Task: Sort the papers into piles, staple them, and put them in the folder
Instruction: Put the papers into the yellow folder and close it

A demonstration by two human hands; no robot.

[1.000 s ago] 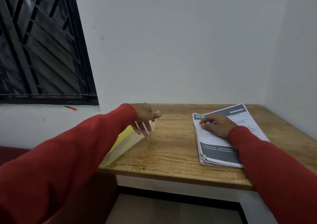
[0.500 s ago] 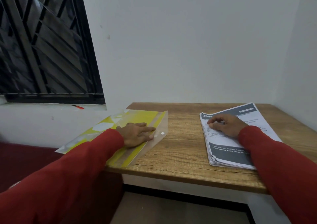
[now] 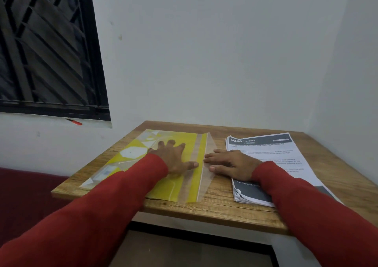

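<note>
- The left hand is laid palm down on the folder, fingers spread flat and pointed at the far edge of the table; nothing is pinched.
- The right hand is laid flat, fingers together and pointed left; its fingertips rest on the folder's clear flap, its wrist on the papers. Nothing is gripped.
- Both forearms are covered by red sleeves.
- The folder is seen flat on the left half of the table, its near edge close to the table's front edge, its left corner at the left edge.
- Folder: thin translucent plastic, yellow with pale geometric shapes, a clear flap opened out along its right side.
- The papers are stacked on the right half, just beside the folder; sheet edges are slightly fanned at the near left corner.
- Top sheet: white, printed text, dark header and footer bands; "946 KITCHEN" is legible.
- Table: wood-grain top, a crack at the front edge.
</note>
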